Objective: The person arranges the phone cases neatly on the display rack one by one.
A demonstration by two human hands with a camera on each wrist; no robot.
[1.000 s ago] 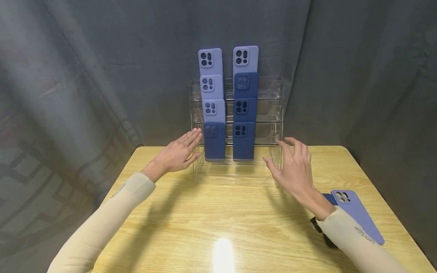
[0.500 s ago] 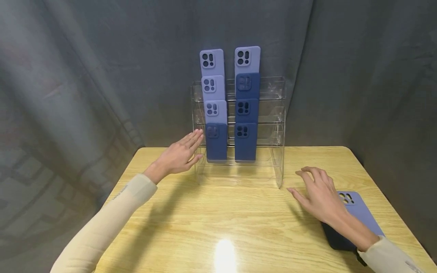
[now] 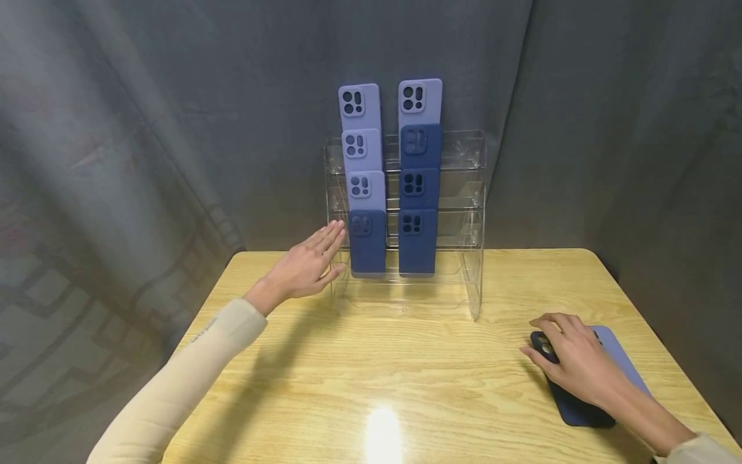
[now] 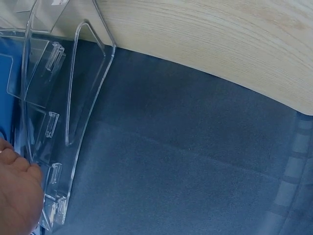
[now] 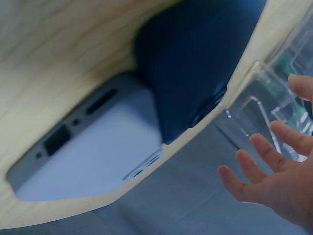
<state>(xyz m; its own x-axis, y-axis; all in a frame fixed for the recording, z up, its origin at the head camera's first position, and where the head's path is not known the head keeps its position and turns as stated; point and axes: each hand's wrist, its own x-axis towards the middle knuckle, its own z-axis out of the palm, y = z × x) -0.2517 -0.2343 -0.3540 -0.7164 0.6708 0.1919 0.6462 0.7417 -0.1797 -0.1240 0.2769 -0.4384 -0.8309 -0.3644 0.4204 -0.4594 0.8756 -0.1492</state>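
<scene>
My left hand point(image 3: 304, 261) has its fingers straight, with the fingertips at the left side of a clear tiered stand point(image 3: 460, 187), beside the lowest dark blue phone case point(image 3: 368, 254) of the left column. On the table's right, my right hand point(image 3: 580, 361) is over a dark blue phone case point(image 3: 585, 412), fingers spread and loosely bent. A lavender phone case point(image 3: 623, 361) lies against that dark one, partly hidden by the hand. In the right wrist view, the lavender case point(image 5: 98, 147) and dark case point(image 5: 190, 63) lie overlapping at the tabletop's edge, apart from the fingers point(image 5: 264, 152).
Two columns of cases fill the stand's tiers: the left holds lavender cases point(image 3: 364, 149) above a dark one, the right has a lavender case point(image 3: 426, 109) over dark blue ones point(image 3: 417, 254). Grey curtains point(image 3: 232, 96) hang behind and beside the wooden table point(image 3: 324, 380).
My right hand has moved from the stand's right side down and rightward to over the loose cases. My left hand has hardly moved, staying at the stand's left side.
</scene>
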